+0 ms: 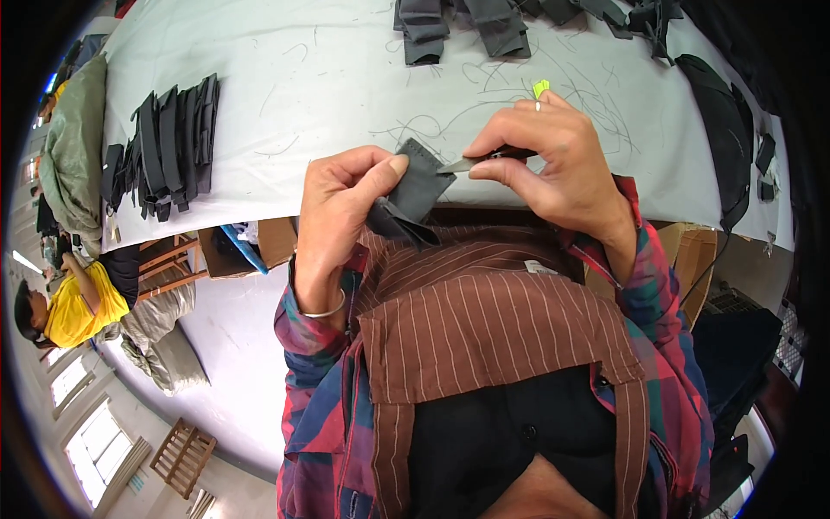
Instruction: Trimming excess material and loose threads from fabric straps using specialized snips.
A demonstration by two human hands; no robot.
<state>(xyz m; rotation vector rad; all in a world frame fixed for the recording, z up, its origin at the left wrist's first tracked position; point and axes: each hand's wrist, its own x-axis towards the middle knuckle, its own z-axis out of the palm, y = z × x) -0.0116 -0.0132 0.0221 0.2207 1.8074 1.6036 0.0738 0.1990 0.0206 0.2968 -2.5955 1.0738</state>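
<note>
Grey fabric piece (413, 186) sat pinched in the left hand (346, 195), held at the tabletop (303, 78) edge. Right hand (553, 160) had its grip closed on small snips (475, 161), blades touching the piece: trimming seemed underway. Next called for steady snipping. Black strips (173, 143) lay beyond.

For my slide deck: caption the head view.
Left hand pinches dark fabric piece; right hand applies small snips at its edge.
</note>
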